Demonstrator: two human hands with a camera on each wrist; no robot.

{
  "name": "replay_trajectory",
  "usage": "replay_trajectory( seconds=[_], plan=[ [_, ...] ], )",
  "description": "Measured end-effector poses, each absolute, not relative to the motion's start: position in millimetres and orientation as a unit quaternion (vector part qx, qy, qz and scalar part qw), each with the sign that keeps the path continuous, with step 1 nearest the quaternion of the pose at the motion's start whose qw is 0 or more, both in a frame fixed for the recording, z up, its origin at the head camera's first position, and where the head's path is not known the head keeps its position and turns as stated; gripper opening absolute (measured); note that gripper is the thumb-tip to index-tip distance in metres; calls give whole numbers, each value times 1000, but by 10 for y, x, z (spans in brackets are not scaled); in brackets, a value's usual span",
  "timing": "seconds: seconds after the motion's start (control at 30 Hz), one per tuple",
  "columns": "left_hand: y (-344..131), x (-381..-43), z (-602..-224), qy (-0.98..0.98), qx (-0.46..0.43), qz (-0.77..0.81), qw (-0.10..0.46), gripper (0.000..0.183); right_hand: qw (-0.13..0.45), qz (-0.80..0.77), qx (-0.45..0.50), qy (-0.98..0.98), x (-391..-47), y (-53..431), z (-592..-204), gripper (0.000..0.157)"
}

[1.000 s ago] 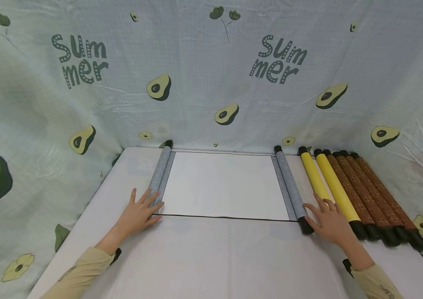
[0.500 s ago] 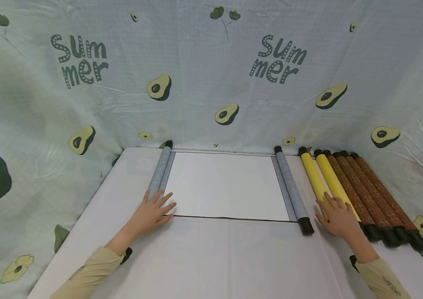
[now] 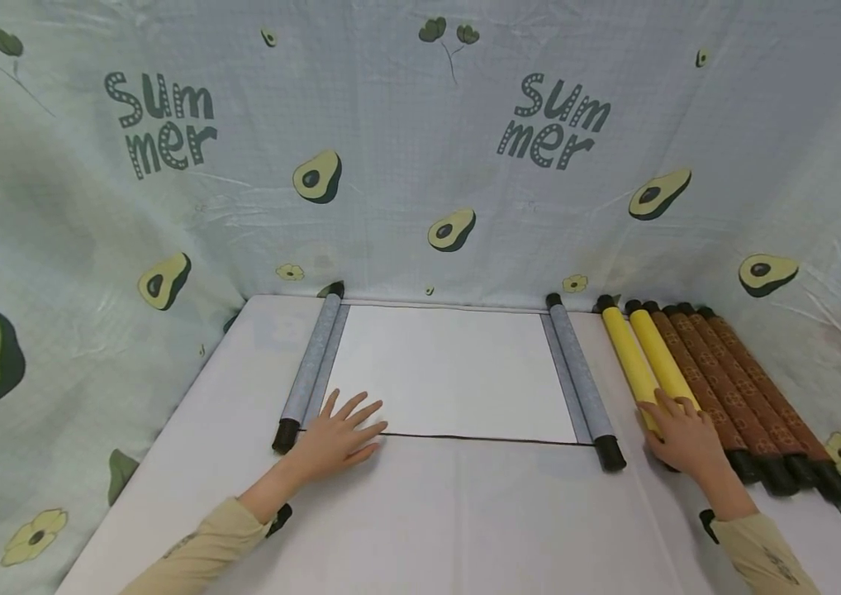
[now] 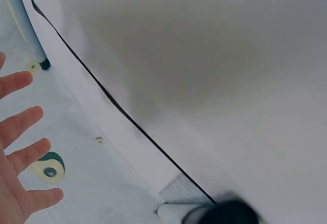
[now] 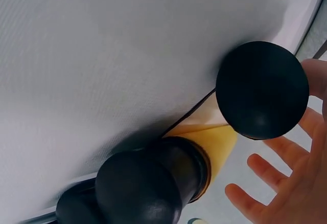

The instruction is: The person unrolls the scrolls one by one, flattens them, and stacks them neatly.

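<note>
A curtained-off booth, wider room hidden: avocado-print sheeting [image 3: 391, 99] spans the upper frame, behind a white table [image 3: 406, 512] at lower centre.

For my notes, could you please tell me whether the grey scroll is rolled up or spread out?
Spread out: its white sheet lies flat between the two grey rollers.
</note>
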State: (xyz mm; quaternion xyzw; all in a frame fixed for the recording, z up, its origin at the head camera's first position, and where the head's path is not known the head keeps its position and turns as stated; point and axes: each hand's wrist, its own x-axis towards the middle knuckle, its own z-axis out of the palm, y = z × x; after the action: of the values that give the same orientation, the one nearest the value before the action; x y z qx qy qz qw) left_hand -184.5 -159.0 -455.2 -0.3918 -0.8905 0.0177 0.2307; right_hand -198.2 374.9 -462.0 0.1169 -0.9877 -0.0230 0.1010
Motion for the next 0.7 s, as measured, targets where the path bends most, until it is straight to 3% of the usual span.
replay_trajectory(
  seconds=[0.3,0.7],
  plan=[
    [-1311,-1726,-4540,-896,-397,10,201,31,104,20,50,-993,-2029,3787,-4680,35],
    [-1119,-1605,-4536,-905,-378,-34,192,31,50,60,-19,-997,-2063,3853,-4653,42]
  ],
)
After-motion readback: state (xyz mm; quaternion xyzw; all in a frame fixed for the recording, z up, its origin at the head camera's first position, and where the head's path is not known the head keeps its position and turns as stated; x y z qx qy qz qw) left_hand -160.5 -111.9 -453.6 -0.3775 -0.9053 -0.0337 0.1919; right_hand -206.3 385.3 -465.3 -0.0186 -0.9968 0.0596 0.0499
